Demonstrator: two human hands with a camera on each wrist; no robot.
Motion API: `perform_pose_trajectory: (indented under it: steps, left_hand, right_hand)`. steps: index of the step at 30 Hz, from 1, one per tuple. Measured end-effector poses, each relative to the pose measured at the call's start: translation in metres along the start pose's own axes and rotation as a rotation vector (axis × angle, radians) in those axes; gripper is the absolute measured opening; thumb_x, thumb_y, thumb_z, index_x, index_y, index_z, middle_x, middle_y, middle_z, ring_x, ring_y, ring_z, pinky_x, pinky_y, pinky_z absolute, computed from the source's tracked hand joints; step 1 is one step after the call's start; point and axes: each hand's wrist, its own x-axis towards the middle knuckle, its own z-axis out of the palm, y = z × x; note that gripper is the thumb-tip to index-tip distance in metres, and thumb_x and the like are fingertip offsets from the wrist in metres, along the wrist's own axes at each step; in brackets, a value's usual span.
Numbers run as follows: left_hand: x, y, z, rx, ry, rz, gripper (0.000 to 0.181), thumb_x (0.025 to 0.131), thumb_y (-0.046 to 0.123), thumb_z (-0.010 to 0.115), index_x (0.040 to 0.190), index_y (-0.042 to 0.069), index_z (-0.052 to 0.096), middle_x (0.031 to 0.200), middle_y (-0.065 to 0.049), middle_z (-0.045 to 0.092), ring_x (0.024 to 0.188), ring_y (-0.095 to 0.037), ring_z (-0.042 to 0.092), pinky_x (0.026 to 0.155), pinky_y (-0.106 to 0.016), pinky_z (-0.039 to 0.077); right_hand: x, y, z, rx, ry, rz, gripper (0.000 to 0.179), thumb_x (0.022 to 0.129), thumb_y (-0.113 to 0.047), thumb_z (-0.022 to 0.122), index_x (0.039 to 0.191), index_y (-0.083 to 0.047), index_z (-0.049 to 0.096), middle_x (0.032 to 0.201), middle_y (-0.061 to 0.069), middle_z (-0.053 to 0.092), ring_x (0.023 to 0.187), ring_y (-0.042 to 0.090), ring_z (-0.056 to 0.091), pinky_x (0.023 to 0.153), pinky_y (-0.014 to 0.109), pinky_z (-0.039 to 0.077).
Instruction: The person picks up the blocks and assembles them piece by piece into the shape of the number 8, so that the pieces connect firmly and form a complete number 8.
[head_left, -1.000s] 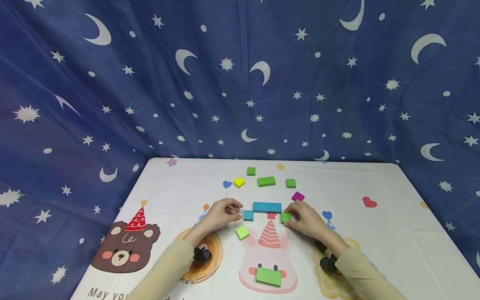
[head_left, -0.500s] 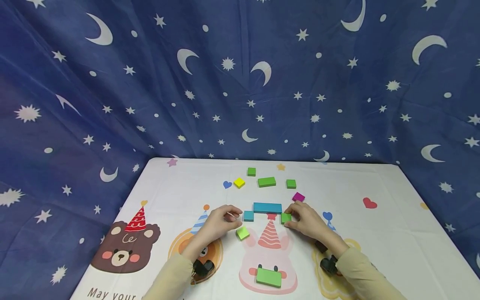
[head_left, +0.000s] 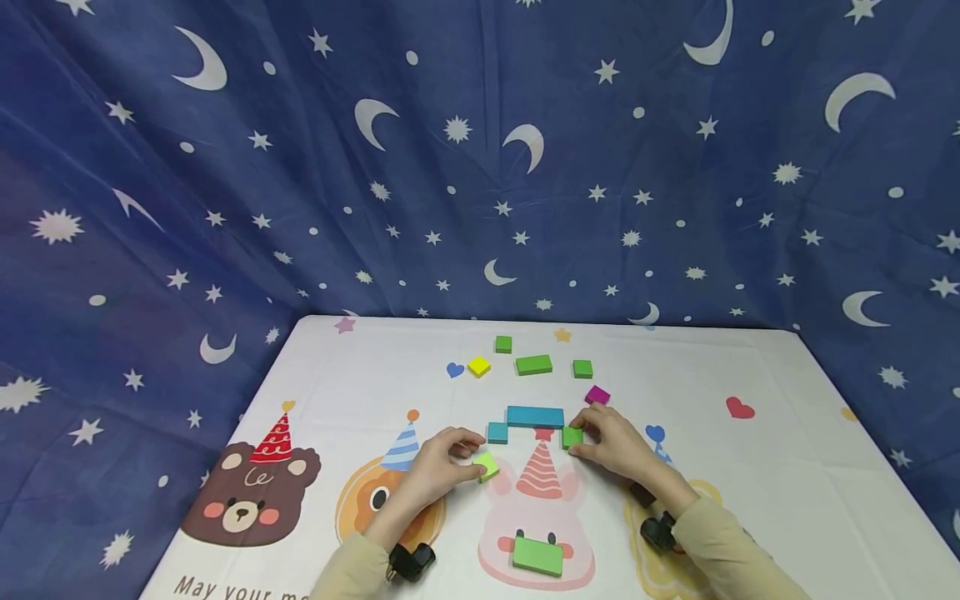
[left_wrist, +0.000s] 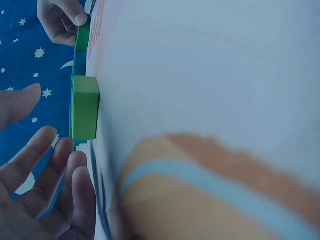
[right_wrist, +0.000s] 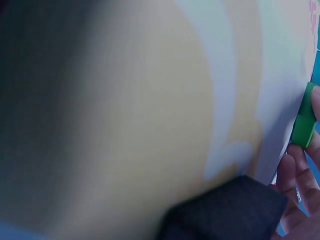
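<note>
In the head view my left hand [head_left: 442, 467] hovers by a light green block [head_left: 486, 467], thumb and fingers spread apart. The left wrist view shows that light green block [left_wrist: 86, 107] just beyond the fingertips, with a gap between thumb and fingers. My right hand [head_left: 618, 442] pinches a green square block [head_left: 572, 438] at the right end of a long blue block [head_left: 535, 417]. The right wrist view shows fingers on that green block [right_wrist: 303, 125]. A small blue block [head_left: 497, 432] lies at the long block's left end, near my left fingertips.
Behind lie a yellow block [head_left: 479, 367], a long green block [head_left: 534, 365], two small green blocks [head_left: 504, 344] and a magenta block [head_left: 597, 395]. Another long green block [head_left: 537, 556] lies at the front. A starry blue curtain [head_left: 480, 167] stands behind the white tablecloth [head_left: 780, 483].
My left hand has moved down toward the front, from beside the small blue block to the light green block. The right hand has stayed on its green block.
</note>
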Motion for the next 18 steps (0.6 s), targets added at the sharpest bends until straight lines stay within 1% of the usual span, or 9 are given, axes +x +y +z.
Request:
perform_pose_trajectory:
  steps: [5,8,11,18]
  left_hand:
    - [-0.0007,-0.0009,0.0043,-0.022,0.014,-0.03,0.035,0.074,0.014,0.08,0.107,0.007,0.068,0.1,-0.008,0.064,0.089,-0.019,0.057,0.075,-0.021,0.045]
    - [-0.0009,-0.0013,0.006,-0.022,0.023,-0.03,0.035,0.073,0.013,0.08,0.106,0.006,0.069,0.098,-0.008,0.064,0.087,-0.018,0.057,0.073,-0.02,0.044]
    - [-0.001,-0.0016,0.0072,-0.007,0.027,-0.024,0.035,0.073,0.012,0.081,0.105,0.006,0.069,0.097,-0.007,0.064,0.086,-0.017,0.056,0.073,-0.02,0.044]
    - [-0.0011,-0.004,0.0099,0.056,0.009,-0.001,0.035,0.071,0.013,0.082,0.104,0.01,0.069,0.097,-0.003,0.064,0.086,-0.013,0.054,0.074,-0.02,0.044]
  right_hand:
    - [-0.0002,0.0001,-0.0005,0.021,0.009,-0.025,0.027,0.075,-0.023,0.081,0.096,-0.014,0.067,0.086,0.0,0.052,0.083,0.015,0.046,0.073,0.029,0.04]
    - [-0.0005,0.0006,-0.0007,0.032,0.008,-0.032,0.027,0.075,-0.023,0.081,0.096,-0.014,0.067,0.085,0.0,0.051,0.082,0.014,0.046,0.071,0.027,0.04]
    - [-0.0006,0.0013,-0.0005,0.042,0.005,-0.033,0.027,0.075,-0.023,0.081,0.097,-0.014,0.067,0.086,0.0,0.051,0.082,0.014,0.046,0.071,0.027,0.04]
    - [-0.0004,0.0027,0.0002,0.05,0.005,-0.039,0.027,0.075,-0.024,0.081,0.096,-0.015,0.067,0.085,-0.001,0.05,0.082,0.014,0.045,0.071,0.026,0.038]
